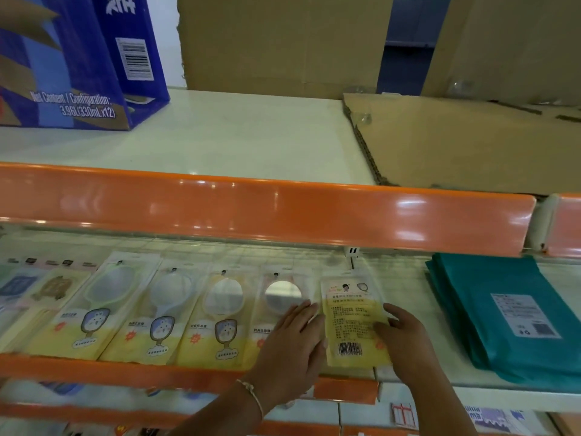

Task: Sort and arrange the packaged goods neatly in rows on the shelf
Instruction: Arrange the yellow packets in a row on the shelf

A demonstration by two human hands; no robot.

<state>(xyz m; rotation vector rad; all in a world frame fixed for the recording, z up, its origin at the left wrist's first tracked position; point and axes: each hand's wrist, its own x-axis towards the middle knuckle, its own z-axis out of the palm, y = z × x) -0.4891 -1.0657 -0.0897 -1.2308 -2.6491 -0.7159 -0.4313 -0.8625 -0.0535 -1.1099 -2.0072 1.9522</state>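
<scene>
The left hand point(294, 344) lies flat with fingers straight and together, pressing on the right edge of the fourth mirror packet point(276, 306) where it meets the yellow packet point(353, 319). The right hand point(404, 339) rests on the other side of that yellow packet, its thumb curled onto the printed face and the fingers bent along its right edge, so the packet sits held between the two hands. This packet lies back side up, showing small text and a barcode near its lower end, flat on the middle shelf point(405, 278).

To its left, four mirror packets lie face up in one row, side by side and slightly overlapping, each with a round or oval mirror and a cartoon label. Further left, more packets are blurred and cannot be counted.

To the right, well apart, a stack of teal bags point(490, 309) rests on the same shelf; the number in the stack cannot be told.

On the upper shelf stand one blue carton point(78, 67) and flattened cardboard sheets point(465, 143).
</scene>
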